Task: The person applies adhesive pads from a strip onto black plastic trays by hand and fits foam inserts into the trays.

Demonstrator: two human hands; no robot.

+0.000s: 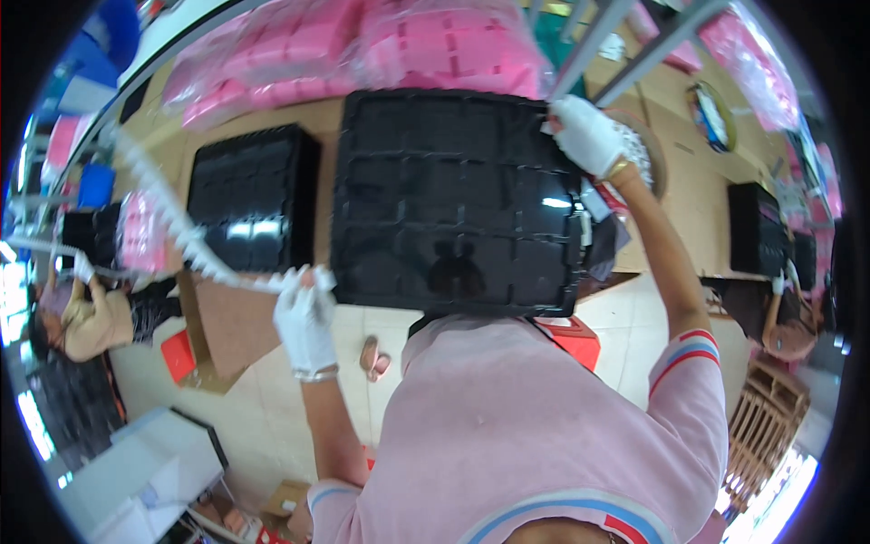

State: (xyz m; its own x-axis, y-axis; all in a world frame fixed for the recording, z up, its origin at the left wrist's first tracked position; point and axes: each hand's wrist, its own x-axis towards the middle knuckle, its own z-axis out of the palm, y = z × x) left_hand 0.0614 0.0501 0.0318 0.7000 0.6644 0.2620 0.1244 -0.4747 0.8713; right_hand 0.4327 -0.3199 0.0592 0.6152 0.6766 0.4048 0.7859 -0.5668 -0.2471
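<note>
In front of me lies a large glossy black plastic tray (453, 199), marked by raised lines into compartments. My left hand (306, 326), in a white glove with bare fingertips, is closed on a long white toothed strip (186, 231). The strip arcs up and away to the left, and its near end comes close to the tray's front left corner. At the far right corner is my right hand (587, 136), also gloved, its fingers curled against the tray's edge. A tiny white bit shows by those fingertips; what they grip is hidden.
Left of the tray stands another black tray stack (240, 199). Pink plastic-wrapped bundles (435, 45) line the back, below grey metal bars (625, 45). A round container of small white pieces (639, 150) sits behind my right wrist. Co-workers are at far left (100, 317) and far right (788, 331).
</note>
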